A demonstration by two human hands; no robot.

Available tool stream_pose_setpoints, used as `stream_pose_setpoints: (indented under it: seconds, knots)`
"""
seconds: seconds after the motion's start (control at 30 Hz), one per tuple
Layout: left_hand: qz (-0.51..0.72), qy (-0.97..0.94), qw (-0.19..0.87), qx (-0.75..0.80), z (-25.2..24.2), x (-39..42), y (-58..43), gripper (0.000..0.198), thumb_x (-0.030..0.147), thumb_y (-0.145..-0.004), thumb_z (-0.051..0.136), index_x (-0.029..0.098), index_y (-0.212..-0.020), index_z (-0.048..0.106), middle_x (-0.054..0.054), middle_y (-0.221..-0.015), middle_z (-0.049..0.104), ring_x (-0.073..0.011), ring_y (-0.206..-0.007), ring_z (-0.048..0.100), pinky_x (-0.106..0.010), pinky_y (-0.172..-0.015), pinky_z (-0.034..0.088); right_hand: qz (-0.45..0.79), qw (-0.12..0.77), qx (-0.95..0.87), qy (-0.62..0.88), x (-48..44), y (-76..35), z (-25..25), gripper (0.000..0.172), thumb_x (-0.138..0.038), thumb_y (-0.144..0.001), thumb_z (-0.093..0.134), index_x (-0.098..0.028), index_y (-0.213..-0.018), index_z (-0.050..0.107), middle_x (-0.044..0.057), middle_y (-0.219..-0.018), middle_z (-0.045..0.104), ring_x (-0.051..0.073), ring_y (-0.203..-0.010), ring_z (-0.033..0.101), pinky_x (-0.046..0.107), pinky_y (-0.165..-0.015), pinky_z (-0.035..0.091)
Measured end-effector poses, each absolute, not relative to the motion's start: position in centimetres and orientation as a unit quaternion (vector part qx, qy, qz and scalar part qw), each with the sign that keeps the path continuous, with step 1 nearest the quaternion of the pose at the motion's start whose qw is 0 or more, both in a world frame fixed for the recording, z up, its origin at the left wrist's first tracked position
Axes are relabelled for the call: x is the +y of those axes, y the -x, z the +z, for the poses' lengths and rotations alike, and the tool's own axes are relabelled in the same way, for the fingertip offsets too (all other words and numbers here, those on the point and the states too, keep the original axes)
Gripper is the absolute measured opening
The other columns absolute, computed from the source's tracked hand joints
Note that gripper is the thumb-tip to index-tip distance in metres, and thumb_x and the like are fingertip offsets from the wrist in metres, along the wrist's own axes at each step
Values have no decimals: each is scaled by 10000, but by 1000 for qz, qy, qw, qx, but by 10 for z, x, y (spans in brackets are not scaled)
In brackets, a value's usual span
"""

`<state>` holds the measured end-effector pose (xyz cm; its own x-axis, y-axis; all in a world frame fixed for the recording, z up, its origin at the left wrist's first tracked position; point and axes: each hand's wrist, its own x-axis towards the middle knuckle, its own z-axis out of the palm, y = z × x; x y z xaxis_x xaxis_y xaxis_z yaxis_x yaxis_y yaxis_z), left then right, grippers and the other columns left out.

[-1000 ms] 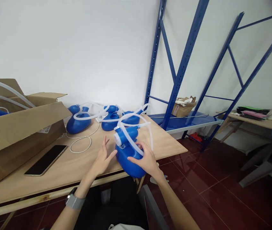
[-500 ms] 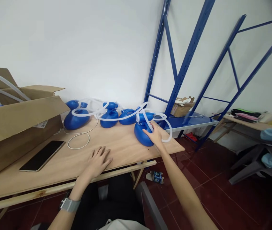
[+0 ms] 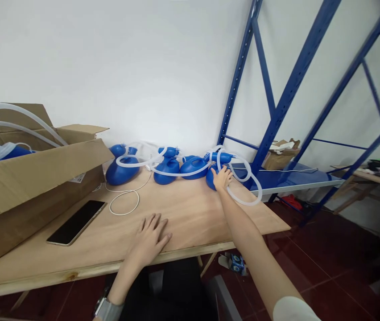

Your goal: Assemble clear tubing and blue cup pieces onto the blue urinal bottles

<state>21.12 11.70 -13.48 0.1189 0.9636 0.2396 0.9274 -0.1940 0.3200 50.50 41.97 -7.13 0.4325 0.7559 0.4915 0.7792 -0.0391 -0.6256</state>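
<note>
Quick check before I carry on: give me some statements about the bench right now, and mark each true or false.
1. The right hand is at the rightmost blue bottle. True.

2. The left hand is holding a tube. False: it rests on the bare tabletop, holding nothing.

3. Pale tubing arches above the open cardboard box. True.

4. Only two blue bottles are on the tabletop outside the cardboard box. False: there are four.

5. The phone lies between the cardboard box and the left hand. True.

6. The phone's screen is brightly lit. False: it is dark.
</note>
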Motion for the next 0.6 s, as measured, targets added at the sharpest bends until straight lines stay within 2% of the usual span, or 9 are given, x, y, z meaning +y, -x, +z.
stream_pose_setpoints:
  seconds: [0.13,0.2,0.27,0.37,0.47,0.5,0.57,0.6]
  knots:
    - [198,-747,41,634,-133,115,-211,614,615,-1043,424,242,-1491,621,-150,-1660,464,-355,-1563,387,-612,-1272,267,31,457,-559,691,446,-507,-74,792,-591,-934,619,-61,-1499,451,318,-1425,482,409,-1340,431,533,-1104,359]
    - [200,-744,41,636,-134,115,-212,600,605,-1044,435,241,-1479,629,-145,-1652,478,-352,-1556,401,-607,-1271,278,30,464,-585,664,454,-510,-77,894,-555,-879,695,-63,-1550,369,302,-1470,429,397,-1371,413,520,-1140,353]
    - [215,-739,38,637,-135,116,-212,579,590,-1040,457,241,-1466,637,-142,-1629,511,-347,-1542,424,-598,-1269,295,6,470,-619,629,456,-512,-80,926,-506,-874,695,-69,-1587,297,289,-1516,373,383,-1417,382,527,-1178,340]
    - [258,-730,42,632,-134,115,-214,523,537,-1031,502,240,-1435,651,-135,-1560,590,-336,-1485,500,-577,-1256,342,-60,464,-678,567,442,-504,-81,823,-454,-916,627,-86,-1588,327,274,-1560,342,381,-1477,337,583,-1226,289]
    - [345,-722,61,597,-122,105,-213,462,468,-1026,531,252,-1419,640,-116,-1451,677,-303,-1355,625,-506,-1163,484,-96,423,-767,473,410,-480,-76,544,-371,-979,546,-157,-1479,545,227,-1538,438,379,-1497,342,627,-1262,212]
    - [385,-715,61,581,-116,99,-211,443,452,-1025,541,263,-1416,632,-105,-1399,708,-290,-1294,667,-477,-1109,533,-82,390,-812,426,397,-468,-74,454,-333,-992,525,-187,-1411,622,201,-1494,502,364,-1471,384,610,-1267,224]
    - [477,-674,33,562,-102,85,-205,404,439,-1019,575,293,-1391,633,-79,-1271,759,-278,-1174,724,-452,-1029,585,-36,293,-896,333,372,-439,-71,421,-315,-988,549,-222,-1381,666,167,-1440,576,342,-1412,461,565,-1253,293]
    - [520,-642,9,564,-95,79,-202,391,444,-1013,597,300,-1374,641,-73,-1226,765,-277,-1135,732,-458,-1009,595,-22,267,-909,319,362,-423,-71,480,-334,-978,584,-214,-1441,628,169,-1493,550,349,-1435,444,557,-1247,313]
